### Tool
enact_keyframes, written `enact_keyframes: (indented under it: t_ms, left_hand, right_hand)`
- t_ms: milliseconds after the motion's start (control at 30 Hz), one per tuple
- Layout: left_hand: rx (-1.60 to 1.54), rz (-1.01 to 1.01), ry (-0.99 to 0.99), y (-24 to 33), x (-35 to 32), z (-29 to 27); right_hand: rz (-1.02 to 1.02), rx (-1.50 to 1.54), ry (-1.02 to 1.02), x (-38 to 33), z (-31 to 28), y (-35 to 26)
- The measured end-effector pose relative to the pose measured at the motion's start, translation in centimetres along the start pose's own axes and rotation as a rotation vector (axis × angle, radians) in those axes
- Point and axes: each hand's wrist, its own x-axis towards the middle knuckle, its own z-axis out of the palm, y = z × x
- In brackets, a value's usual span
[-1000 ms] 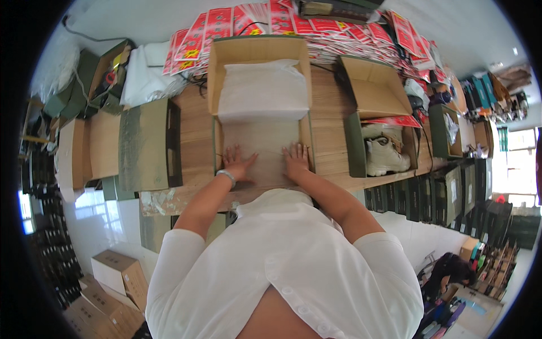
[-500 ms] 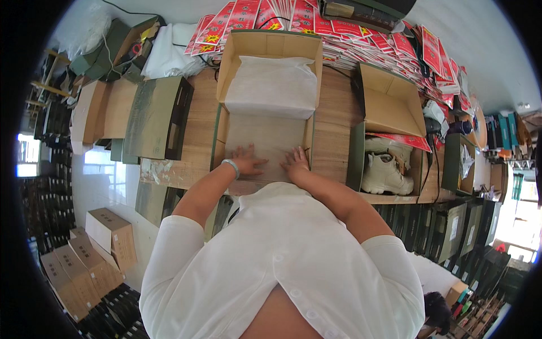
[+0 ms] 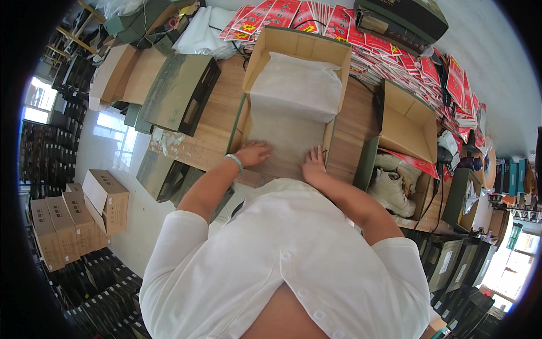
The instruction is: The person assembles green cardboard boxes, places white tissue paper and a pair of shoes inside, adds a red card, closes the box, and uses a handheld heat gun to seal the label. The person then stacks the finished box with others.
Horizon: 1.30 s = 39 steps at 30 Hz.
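Observation:
Straight in front of me lies an open shoe box (image 3: 305,39), its raised lid leaning back. White tissue paper (image 3: 296,85) spreads across the inside of the lid and down over the box's bottom. My left hand (image 3: 254,153), with a pale bracelet at the wrist, rests on the paper near the box's left wall. Its fingers are stretched out and hold nothing. Beside the right wall, my right hand (image 3: 314,164) presses down on the near part of the paper, fingers spread. Whatever is under the tissue is hidden.
To the right, another open box (image 3: 367,164) holds beige boots (image 3: 390,189) and a red printed sheet. Red printed packets (image 3: 361,34) pile up along the back. A closed green box (image 3: 176,93) stands on the left. Brown cartons (image 3: 110,195) sit on the floor.
The view has turned, so the table now looks tilted. My left hand's fingers have come closer together on the paper; the right hand stays by the right wall.

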Motion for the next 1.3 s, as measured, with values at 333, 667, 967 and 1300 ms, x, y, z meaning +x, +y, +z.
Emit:
enact_keyframes:
  t_ms: [333,667,967,1300]
  left_hand:
    - [0.482,-0.257,-0.098,1.7,-0.7,-1.4]
    - [0.615,-0.257,-0.122,-0.9,0.4,-1.4]
    - [0.267,0.007,0.21,-1.1,5.0,-0.9]
    - [0.466,-0.166,0.169,2.1,5.4,-5.6]
  right_hand:
    - [0.093,0.311,0.067,1.6,1.5,-1.1]
    - [0.109,0.364,0.155,3.1,2.4,-1.6]
    - [0.12,0.393,0.072,3.2,3.8,-3.0]
    - [0.124,0.257,-0.16,2.7,-1.4,-2.4]
